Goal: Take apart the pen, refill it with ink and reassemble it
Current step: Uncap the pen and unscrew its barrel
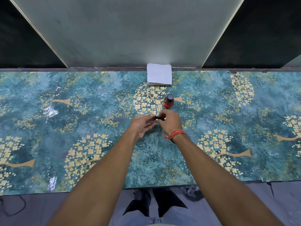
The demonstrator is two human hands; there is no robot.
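A dark pen (157, 117) is held just above the table between both hands, lying roughly level. My left hand (141, 126) pinches its left end with thumb and forefinger, the other fingers spread. My right hand (170, 122), with an orange thread band at the wrist, closes over the pen's right end and hides that part. A small ink bottle (168, 101) with orange-red contents and a dark cap stands upright just behind my right hand, cap on.
A stack of white paper napkins (159, 76) lies at the back edge of the table by the wall. The table (81, 111) has a glossy teal cover with yellow flower trees. Its front edge runs just above my feet.
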